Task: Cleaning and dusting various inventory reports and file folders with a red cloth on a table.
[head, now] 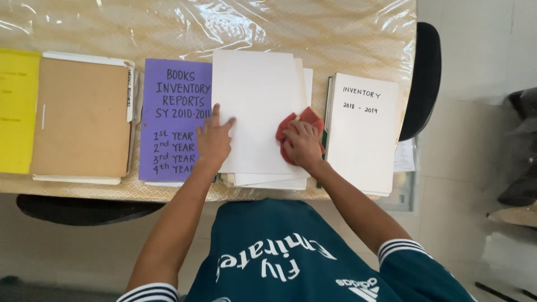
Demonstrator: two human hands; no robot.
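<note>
A red cloth [295, 124], soft and crumpled, lies bunched on the right part of a plain white folder [254, 109] at the middle of the table, pressed down under the right hand [302, 144], whose fingers curl over it and grip it. The left hand [213, 140] rests flat on the folder's left edge, fingers spread narrow with the index finger pointing up the sheet, holding nothing. The white folder is smooth, matte and rectangular, topping a small stack of similar white sheets whose edges peek out below and to the right. Just to its left lies a purple folder [174, 120] with handwritten lettering, then a brown manila folder [81, 117] with a white tab, and a yellow folder [18, 109] at the far left. To the right sits another white folder [362, 134] with handwriting on top. All rest on a table [335, 33] covered with glossy, wrinkled clear plastic over a pale woven pattern.
</note>
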